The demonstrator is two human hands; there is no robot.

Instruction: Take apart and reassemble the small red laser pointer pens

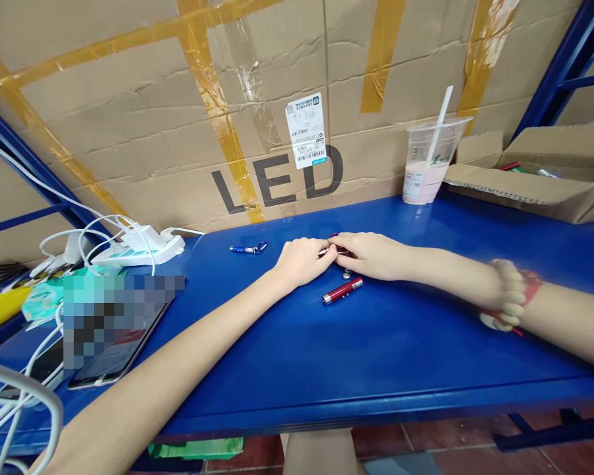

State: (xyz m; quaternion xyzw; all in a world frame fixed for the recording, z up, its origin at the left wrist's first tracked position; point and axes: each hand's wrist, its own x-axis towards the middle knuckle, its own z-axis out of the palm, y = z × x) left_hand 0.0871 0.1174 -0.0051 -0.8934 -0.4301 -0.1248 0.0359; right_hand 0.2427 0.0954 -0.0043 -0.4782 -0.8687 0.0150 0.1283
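My left hand (pixel 303 262) and my right hand (pixel 363 252) meet above the blue tabletop, fingers closed on a dark red tube (pixel 345 251). Most of the tube is hidden behind the fingers and thumbs. Just below the right hand lies a small silver metal piece (pixel 347 272). Nearer to me, a red mini flashlight (pixel 342 290) with silver ends rests slantwise on the surface. Left of my left hand is a blue mini flashlight (pixel 247 249) with a dark loop at one end.
A plastic cup (pixel 428 168) of pink drink with a straw stands behind on the right, beside an open cardboard box (pixel 529 191). At left are a white power strip (pixel 146 247), cables and a tablet (pixel 129 349). A large carton (pixel 178 132) forms the back wall.
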